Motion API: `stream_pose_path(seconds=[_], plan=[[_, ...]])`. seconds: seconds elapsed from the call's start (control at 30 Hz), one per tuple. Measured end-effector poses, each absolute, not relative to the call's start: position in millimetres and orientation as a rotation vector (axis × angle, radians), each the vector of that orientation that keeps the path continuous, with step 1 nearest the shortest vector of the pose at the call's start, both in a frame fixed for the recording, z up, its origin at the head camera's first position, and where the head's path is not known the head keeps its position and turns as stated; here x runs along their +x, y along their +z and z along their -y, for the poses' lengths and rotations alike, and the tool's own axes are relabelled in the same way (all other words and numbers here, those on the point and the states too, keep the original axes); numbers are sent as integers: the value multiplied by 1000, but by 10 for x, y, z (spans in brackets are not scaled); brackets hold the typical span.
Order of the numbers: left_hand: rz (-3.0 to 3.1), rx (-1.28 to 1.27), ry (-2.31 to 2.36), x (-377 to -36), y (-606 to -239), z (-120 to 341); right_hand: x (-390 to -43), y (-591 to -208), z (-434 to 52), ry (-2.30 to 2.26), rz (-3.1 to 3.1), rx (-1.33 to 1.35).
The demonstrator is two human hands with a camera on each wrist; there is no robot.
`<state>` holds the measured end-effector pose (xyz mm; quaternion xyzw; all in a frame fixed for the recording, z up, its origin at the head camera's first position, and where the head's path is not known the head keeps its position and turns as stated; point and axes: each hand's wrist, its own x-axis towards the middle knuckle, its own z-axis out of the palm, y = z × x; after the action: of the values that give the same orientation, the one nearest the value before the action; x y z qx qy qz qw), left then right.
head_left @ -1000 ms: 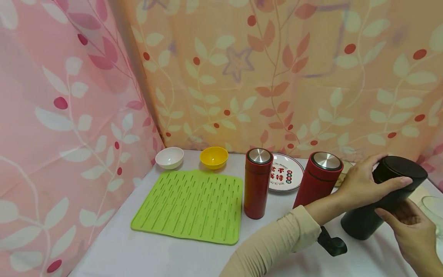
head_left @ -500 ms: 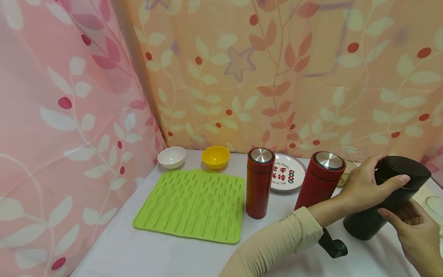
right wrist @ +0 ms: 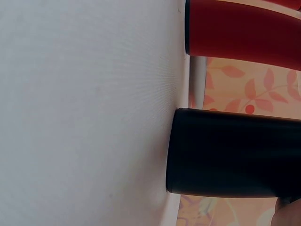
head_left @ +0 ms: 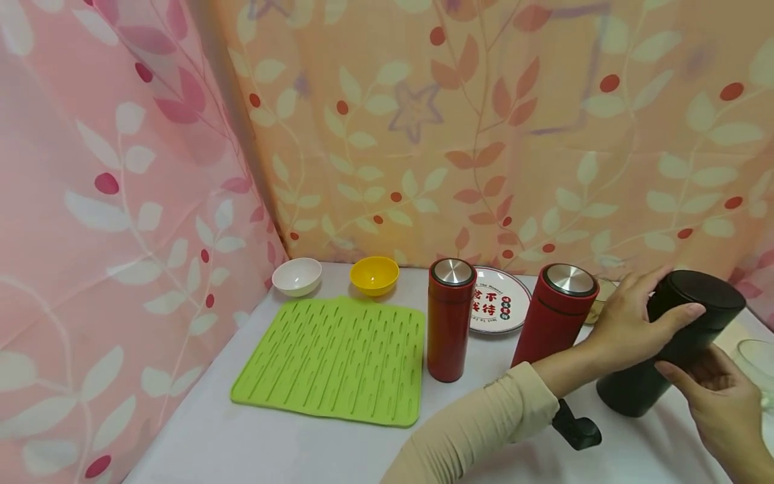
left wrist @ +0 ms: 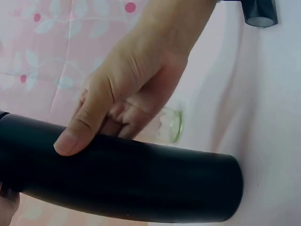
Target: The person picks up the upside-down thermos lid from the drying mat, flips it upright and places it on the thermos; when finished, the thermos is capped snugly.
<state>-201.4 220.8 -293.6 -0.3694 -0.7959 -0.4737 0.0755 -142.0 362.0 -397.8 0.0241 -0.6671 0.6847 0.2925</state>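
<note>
A black thermos flask (head_left: 631, 383) stands on the white cloth at the right of the head view. My left hand (head_left: 635, 323) grips its black lid (head_left: 698, 299), thumb across the near side and fingers behind. Lower down, my right hand (head_left: 719, 396) holds the flask's body. The left wrist view shows the right thumb (left wrist: 70, 139) lying on the dark flask (left wrist: 155, 181). In the right wrist view the base of the black flask (right wrist: 225, 153) meets the cloth. Fingers behind the flask are partly hidden.
Two red flasks (head_left: 449, 329) (head_left: 553, 316) stand left of the hands. Behind are a printed plate (head_left: 498, 302), a white bowl (head_left: 297, 277) and a yellow bowl (head_left: 374, 275). A green mat (head_left: 332, 363), a black object (head_left: 577, 430) and a glass (head_left: 758, 359) lie around.
My left thumb has shifted slightly leftward across the black lid. The right hand and the flask look almost unmoved; the head view sways a little.
</note>
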Motion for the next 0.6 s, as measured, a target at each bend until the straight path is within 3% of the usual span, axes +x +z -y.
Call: stream_pose_path(seconds=[0.23, 0.47, 0.6], plan=[[2362, -972, -1435, -1969, -2959, -2257, -1409, -3990, -3630, 1774, 1833, 27], [2268, -1132, -1499, -2033, -2995, -2204, -1419, -3966, -3604, 1896, 1690, 131], [2303, -1038, -1542, -1987, -3010, -2229, -1388, -3986, -3614, 1852, 1775, 84]])
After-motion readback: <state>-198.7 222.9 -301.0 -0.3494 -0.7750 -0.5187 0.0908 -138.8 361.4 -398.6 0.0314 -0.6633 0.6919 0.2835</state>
